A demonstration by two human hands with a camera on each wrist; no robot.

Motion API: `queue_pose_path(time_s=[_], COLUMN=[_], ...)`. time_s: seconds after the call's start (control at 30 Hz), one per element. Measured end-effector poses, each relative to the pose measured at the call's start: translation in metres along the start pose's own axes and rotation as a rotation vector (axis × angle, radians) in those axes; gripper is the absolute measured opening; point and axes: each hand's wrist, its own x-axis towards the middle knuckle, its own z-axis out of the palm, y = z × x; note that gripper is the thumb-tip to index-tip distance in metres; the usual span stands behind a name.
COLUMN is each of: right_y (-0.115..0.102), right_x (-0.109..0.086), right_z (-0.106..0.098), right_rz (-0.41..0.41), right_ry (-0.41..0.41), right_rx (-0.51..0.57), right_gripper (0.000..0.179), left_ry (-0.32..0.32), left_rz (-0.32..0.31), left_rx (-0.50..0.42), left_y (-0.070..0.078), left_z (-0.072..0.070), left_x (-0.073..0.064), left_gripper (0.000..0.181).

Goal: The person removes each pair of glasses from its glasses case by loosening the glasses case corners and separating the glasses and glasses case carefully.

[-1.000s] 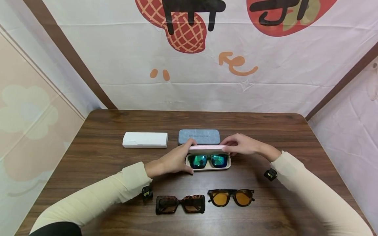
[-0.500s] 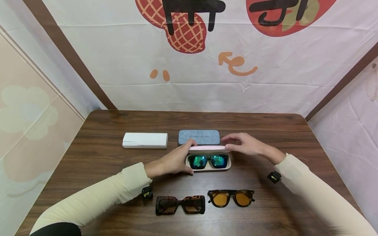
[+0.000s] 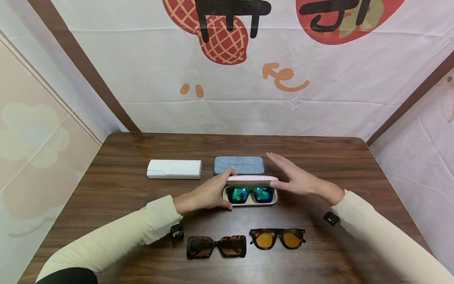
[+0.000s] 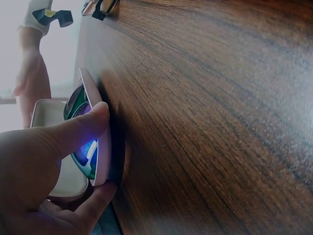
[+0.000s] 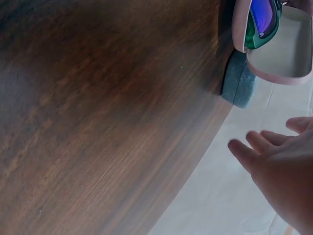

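Note:
A pink glasses case (image 3: 252, 178) stands with its lid raised in the middle of the table. Inside lie dark-framed sunglasses (image 3: 263, 195) with mirrored green-blue lenses. My left hand (image 3: 208, 191) grips the case's left end, thumb at the front and fingers behind, as the left wrist view also shows. My right hand (image 3: 297, 178) is beside the lid's right end, fingers stretched out and holding nothing. In the head view its thumb tip overlaps the lid's corner; the right wrist view shows that hand (image 5: 283, 166) apart from the case.
Directly behind the case lies a blue glasses case (image 3: 239, 165); a white case (image 3: 174, 169) is to its left. Nearer the front are tortoiseshell sunglasses (image 3: 216, 247) and yellow-lensed glasses (image 3: 277, 238). A fabric backdrop (image 3: 227, 114) hangs behind the wooden table (image 3: 124, 197).
My right hand has let go of the lid's right end, drawn slightly right, and spread its fingers. The lid stays up. My left hand and the glasses have not moved.

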Motion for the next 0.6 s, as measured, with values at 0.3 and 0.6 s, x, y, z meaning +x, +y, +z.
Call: queue_pose_path(time_s=[0.3,0.6], right_y=[-0.007,-0.022], right_x=[-0.005,-0.011], right_z=[0.003,0.010], right_rz=[-0.031,-0.121], right_ry=[0.008,-0.012], right_rx=[-0.073,-0.239], right_gripper=[0.097,0.108], left_ry=[-0.004,-0.001], left_rz=[0.004,0.007], left_rx=[0.003,-0.001], left_y=[-0.001,-0.002], left_z=[0.000,0.000], left_x=[0.000,0.000], left_gripper=[0.086,0.086])
